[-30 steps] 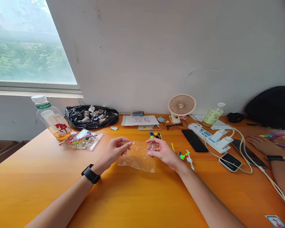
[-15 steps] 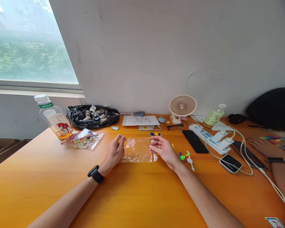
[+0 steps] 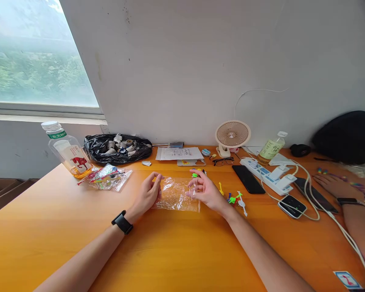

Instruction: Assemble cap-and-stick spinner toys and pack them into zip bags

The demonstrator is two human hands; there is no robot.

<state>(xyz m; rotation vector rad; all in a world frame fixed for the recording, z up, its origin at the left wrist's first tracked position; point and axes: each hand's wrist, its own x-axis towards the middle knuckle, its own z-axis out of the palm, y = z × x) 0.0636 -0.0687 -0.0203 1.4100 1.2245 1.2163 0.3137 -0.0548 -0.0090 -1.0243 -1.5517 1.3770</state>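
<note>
A clear plastic bag (image 3: 177, 196) is stretched out between my two hands, just above the table. My left hand (image 3: 149, 190) grips its left edge, thumb on top. At the bag's right end is my right hand (image 3: 206, 191), its fingers curved and parted, with some fingers seen through the film at the bag's opening. Small colourful plastic pieces (image 3: 235, 199) lie to the right of my right wrist. A few round coloured pieces, one a green disc (image 3: 195, 175), sit just behind my right fingers, partly hidden.
Left: a tilted-looking bottle (image 3: 68, 152), packaged toys (image 3: 108, 177) and a black bag (image 3: 118, 150) of rolls. Behind: papers (image 3: 179, 153), a fan (image 3: 232, 136) and glasses (image 3: 223, 161). Right: a phone (image 3: 247, 179), a power strip (image 3: 266, 176), cables and a co-worker's hand (image 3: 330, 184).
My right fingers have shifted slightly left and into the bag's right end, where the film now overlaps them. My left hand keeps its grip. The view has shifted slightly.
</note>
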